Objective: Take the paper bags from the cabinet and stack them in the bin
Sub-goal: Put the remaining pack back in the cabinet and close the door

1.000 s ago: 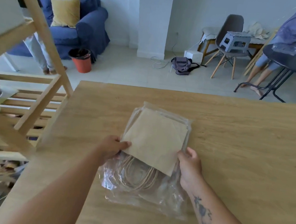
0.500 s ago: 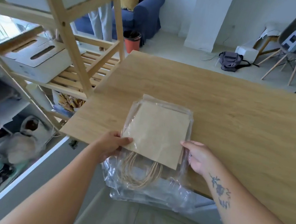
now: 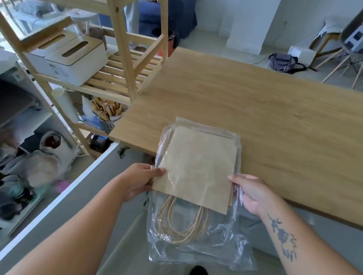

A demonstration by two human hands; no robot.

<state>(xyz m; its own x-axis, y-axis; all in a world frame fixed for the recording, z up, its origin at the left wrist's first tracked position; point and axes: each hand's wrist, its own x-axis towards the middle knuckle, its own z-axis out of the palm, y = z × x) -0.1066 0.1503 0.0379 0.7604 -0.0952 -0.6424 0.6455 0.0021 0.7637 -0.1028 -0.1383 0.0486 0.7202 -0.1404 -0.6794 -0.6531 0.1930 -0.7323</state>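
Your left hand [image 3: 141, 181] and right hand [image 3: 251, 196] each grip a side of the plastic-wrapped paper bags [image 3: 197, 169], held partly over the desk [image 3: 271, 116] edge.

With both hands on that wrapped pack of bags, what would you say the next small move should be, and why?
Probably slide the flat brown paper bags out of the clear plastic sleeve. The left hand pinches the bags' left edge, the right hand grips the right side, and the sleeve's open, crumpled end hangs toward the person over the light wooden table edge, twine handles inside. No bin is visible.
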